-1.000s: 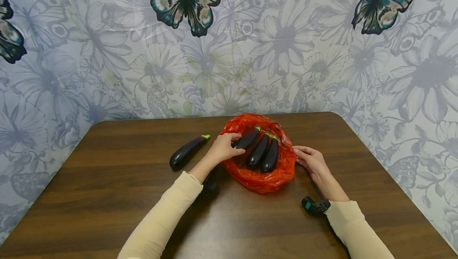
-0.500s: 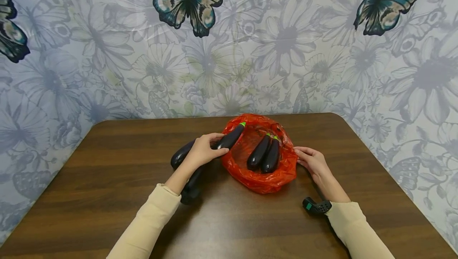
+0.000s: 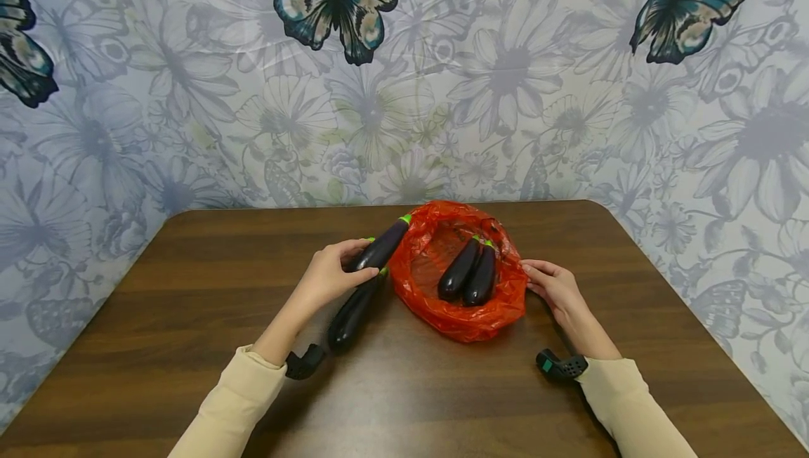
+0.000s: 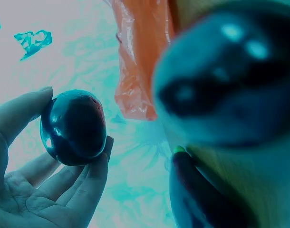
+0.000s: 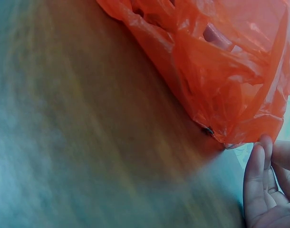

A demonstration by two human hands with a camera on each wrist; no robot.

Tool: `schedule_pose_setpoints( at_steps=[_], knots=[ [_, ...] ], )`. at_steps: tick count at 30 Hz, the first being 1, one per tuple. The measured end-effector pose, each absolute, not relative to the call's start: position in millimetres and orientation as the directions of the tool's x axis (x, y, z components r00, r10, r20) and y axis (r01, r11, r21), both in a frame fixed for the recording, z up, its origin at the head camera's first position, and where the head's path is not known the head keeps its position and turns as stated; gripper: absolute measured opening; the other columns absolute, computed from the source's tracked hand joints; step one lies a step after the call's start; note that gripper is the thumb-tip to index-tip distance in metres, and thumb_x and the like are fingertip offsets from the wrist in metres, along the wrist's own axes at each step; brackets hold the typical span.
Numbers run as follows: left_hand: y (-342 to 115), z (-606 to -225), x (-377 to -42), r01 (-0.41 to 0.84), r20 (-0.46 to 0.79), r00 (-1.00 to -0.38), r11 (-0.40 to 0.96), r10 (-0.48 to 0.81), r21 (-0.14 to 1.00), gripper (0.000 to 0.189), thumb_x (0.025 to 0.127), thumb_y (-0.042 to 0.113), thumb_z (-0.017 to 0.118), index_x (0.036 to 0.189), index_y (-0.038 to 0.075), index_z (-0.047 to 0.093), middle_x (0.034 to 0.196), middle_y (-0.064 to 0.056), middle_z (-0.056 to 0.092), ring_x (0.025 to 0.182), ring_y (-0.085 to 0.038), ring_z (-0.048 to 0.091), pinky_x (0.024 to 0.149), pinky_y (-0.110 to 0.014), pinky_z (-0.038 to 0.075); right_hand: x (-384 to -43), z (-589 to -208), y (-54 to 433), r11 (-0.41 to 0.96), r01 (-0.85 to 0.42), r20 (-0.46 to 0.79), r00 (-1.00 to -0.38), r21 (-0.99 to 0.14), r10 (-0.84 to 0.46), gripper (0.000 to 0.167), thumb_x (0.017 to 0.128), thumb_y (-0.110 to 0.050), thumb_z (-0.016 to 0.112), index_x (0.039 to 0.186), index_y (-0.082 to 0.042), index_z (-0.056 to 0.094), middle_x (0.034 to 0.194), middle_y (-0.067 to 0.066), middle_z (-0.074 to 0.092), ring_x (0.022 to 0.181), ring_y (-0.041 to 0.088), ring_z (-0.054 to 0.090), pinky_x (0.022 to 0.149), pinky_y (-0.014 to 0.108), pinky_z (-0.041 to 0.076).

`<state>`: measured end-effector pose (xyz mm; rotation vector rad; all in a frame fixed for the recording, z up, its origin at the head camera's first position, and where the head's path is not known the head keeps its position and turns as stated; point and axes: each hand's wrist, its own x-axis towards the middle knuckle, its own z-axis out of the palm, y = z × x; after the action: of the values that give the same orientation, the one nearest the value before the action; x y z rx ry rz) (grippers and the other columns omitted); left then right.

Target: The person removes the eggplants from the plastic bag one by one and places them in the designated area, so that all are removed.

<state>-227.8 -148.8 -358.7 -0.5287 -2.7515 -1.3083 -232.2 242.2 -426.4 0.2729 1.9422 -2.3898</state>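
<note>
My left hand (image 3: pixel 329 274) grips a dark purple eggplant (image 3: pixel 383 244) between thumb and fingers, just left of a red plastic bag (image 3: pixel 411 296). The left wrist view shows the held eggplant (image 4: pixel 73 128) end-on. Below it another eggplant (image 3: pixel 350 316) lies on the table. A green tip (image 3: pixel 371 239) of a further eggplant peeks out behind my left hand, which hides most of it. Two eggplants (image 3: pixel 459 270) lie side by side inside the opened bag. At the bag's right edge, my right hand (image 3: pixel 556 289) pinches the red plastic (image 5: pixel 259 126) with its fingertips.
A brown wooden table (image 3: pixel 189 303) carries everything. Behind its far edge stands a wall (image 3: pixel 505 93) with floral and butterfly print. Black straps with small devices (image 3: pixel 559 365) sit at both wrists.
My left hand has lifted an eggplant out of the bag and carried it left, past the bag's rim. Two eggplants stay inside. My right hand keeps its hold on the bag's edge.
</note>
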Motion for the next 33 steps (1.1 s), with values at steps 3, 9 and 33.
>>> schedule_pose_setpoints(
  at_steps=[3, 9, 33],
  knots=[
    [-156, -360, -221, 0.312, 0.183, -0.946, 0.600, 0.268, 0.736, 0.053, 0.079, 0.019, 0.076, 0.125, -0.001, 0.058, 0.115, -0.018, 0.061, 0.101, -0.031, 0.061, 0.084, -0.043, 0.048, -232, -426, 243, -0.208, 0.148, -0.166, -0.983, -0.967, 0.072, 0.021, 0.091, -0.003, 0.059, 0.083, -0.016, 0.073, 0.084, -0.006, 0.067, 0.071, 0.005, 0.060, 0.067, 0.019, 0.051],
    [-171, -365, -206, 0.292, 0.175, -0.954, 0.633, 0.243, 0.717, 0.052, 0.080, 0.019, 0.076, 0.124, -0.002, 0.058, 0.117, -0.021, 0.060, 0.101, -0.034, 0.060, 0.084, -0.045, 0.048, -231, -426, 243, -0.214, 0.146, -0.164, -0.984, -0.966, 0.069, 0.020, 0.091, -0.003, 0.059, 0.084, -0.015, 0.073, 0.084, -0.005, 0.067, 0.071, 0.005, 0.061, 0.067, 0.019, 0.051],
    [-199, -394, -179, 0.231, 0.127, -0.972, 0.692, 0.199, 0.684, 0.050, 0.080, 0.021, 0.076, 0.121, -0.003, 0.060, 0.114, -0.022, 0.061, 0.097, -0.034, 0.062, 0.080, -0.045, 0.050, -231, -428, 244, -0.230, 0.151, -0.169, -0.983, -0.962, 0.064, 0.022, 0.091, -0.002, 0.059, 0.082, -0.016, 0.073, 0.084, -0.006, 0.068, 0.070, 0.005, 0.061, 0.066, 0.019, 0.051]
  ],
)
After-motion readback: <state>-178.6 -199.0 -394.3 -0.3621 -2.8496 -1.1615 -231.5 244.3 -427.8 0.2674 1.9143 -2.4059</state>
